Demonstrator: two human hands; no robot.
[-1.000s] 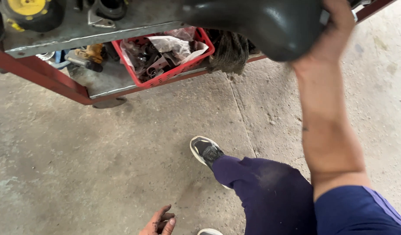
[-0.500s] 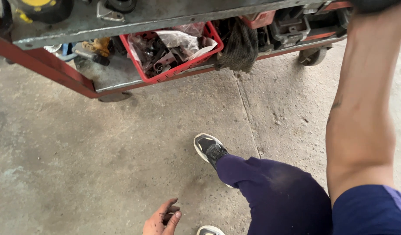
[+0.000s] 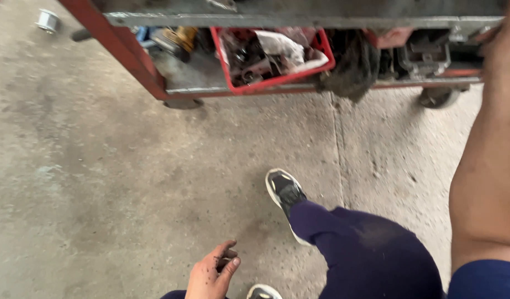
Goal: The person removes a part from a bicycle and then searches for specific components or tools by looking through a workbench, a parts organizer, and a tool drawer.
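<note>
Small dark object (image 3: 222, 262), pinched in the left hand (image 3: 210, 274) at the bottom edge of the view, low over the concrete floor (image 3: 100, 194). Fingers are curled loosely around it, thumb to the right; most of it is hidden, so shape, long axis and heading cannot be told. The hand is smudged with dark grime.

Right arm (image 3: 487, 166): raised along the right edge of the view, forearm running upward to the cart's top edge; the right hand is cut off at the frame's corner and its grip cannot be told.

Cart (image 3: 122, 61): red steel frame, grey top edge, spanning the upper part of the view. On its lower shelf are held a red bin (image 3: 277, 80) of dark metal parts and pale crumpled paper, a dark rag (image 3: 349, 72) hanging over the shelf edge just right of the bin, and yellow-and-black tools at the left. A caster (image 3: 438, 97) is seen under the right end.

Floor: wide open concrete lies between cart and hand, crossed by one joint line (image 3: 339, 155).

Foot: a grey shoe (image 3: 285, 191) below a dark blue trouser leg (image 3: 366, 254), just right of the left hand.
</note>
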